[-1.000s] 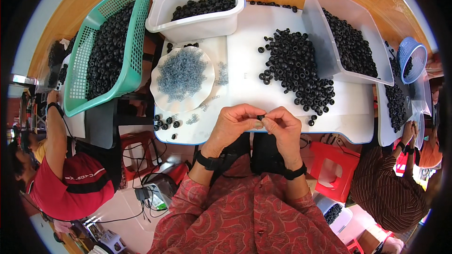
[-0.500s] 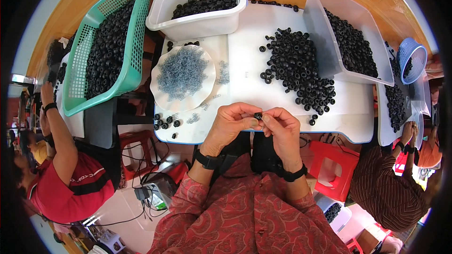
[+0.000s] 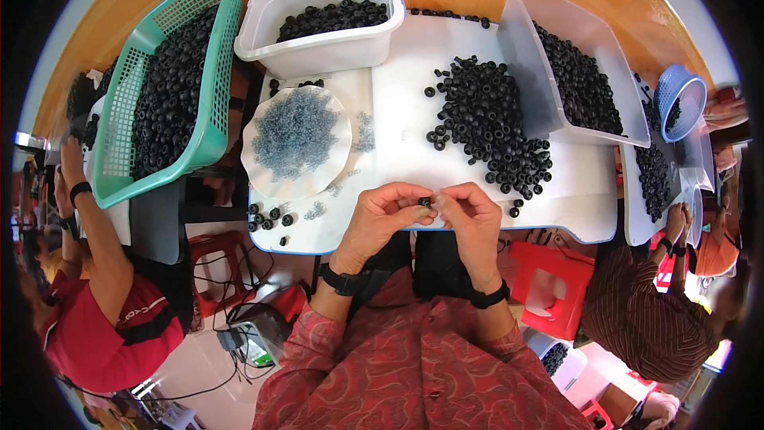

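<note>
Over the table's front edge, my left hand [image 3: 382, 216] pinches a small black ring-shaped part [image 3: 424, 201] between thumb and fingertips. Close against it on the right is my right hand [image 3: 471, 219], its thumb and finger pressed together; whatever sits in that pinch is too small to make out. A loose heap of black ring-shaped parts [image 3: 489, 115] lies beyond my right hand. Farther left, a white wavy-rimmed plate [image 3: 340, 147] carries a mound of tiny clear bluish pieces [image 3: 293, 131]. Several black parts [image 3: 270, 216] rest near the table's front left corner.
Black parts fill a green basket [image 3: 215, 107] at left, a white tub [image 3: 318, 56] behind and a clear bin [image 3: 541, 99] at right. People sit at both sides, one in a red shirt [image 3: 119, 334], one in brown stripes [image 3: 649, 310]. Red stools [image 3: 549, 287] stand below.
My right fingertips have come slightly away from the black part, which stays in my left hand. The whole view has shifted a little, so the table appears lower and farther left.
</note>
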Demonstrator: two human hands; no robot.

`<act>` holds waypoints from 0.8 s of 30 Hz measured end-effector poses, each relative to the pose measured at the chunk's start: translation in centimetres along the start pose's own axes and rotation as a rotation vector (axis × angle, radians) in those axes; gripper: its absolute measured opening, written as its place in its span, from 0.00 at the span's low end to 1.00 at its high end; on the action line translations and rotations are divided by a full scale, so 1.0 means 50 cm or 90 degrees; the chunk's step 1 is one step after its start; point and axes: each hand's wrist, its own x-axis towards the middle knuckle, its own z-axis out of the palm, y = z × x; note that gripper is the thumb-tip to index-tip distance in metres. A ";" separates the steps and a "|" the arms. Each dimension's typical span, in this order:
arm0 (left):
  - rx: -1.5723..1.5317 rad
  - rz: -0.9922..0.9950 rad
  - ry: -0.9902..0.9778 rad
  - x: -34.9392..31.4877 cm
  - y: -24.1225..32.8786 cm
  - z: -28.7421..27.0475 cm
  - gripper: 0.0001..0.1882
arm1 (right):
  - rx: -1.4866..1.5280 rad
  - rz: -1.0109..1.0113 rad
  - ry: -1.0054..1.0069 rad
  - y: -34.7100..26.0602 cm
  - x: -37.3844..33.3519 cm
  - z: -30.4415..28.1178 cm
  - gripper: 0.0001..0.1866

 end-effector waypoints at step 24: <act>-0.082 0.015 -0.006 0.002 -0.010 -0.014 0.14 | -0.465 -0.329 0.120 0.031 0.063 -0.006 0.11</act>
